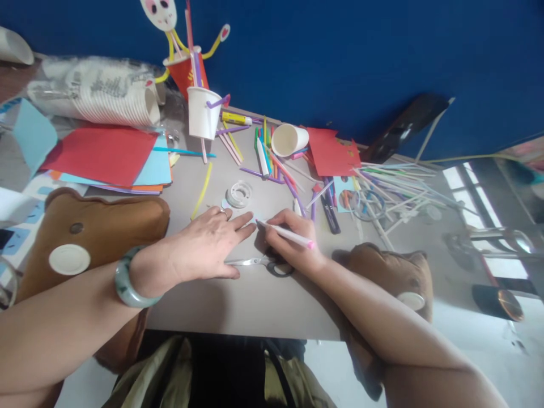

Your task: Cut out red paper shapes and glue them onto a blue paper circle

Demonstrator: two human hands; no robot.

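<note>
The right hand [293, 238] pinches a white, pink-ended marker [293, 236], its tip just beside the open left hand's [199, 246] fingertips above the counter [263, 306]; light strokes and steady fingers (mind the scissors [250, 262]) should serve best.

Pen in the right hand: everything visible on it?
The pen is slim and straight, with a white barrel that looks like plastic and a pink rear end. The fingers of the right hand grip it near the front, hiding part of it. It slants over the table, its point toward the fingertips of the left hand. Whether the point touches anything is too small to tell.
</note>
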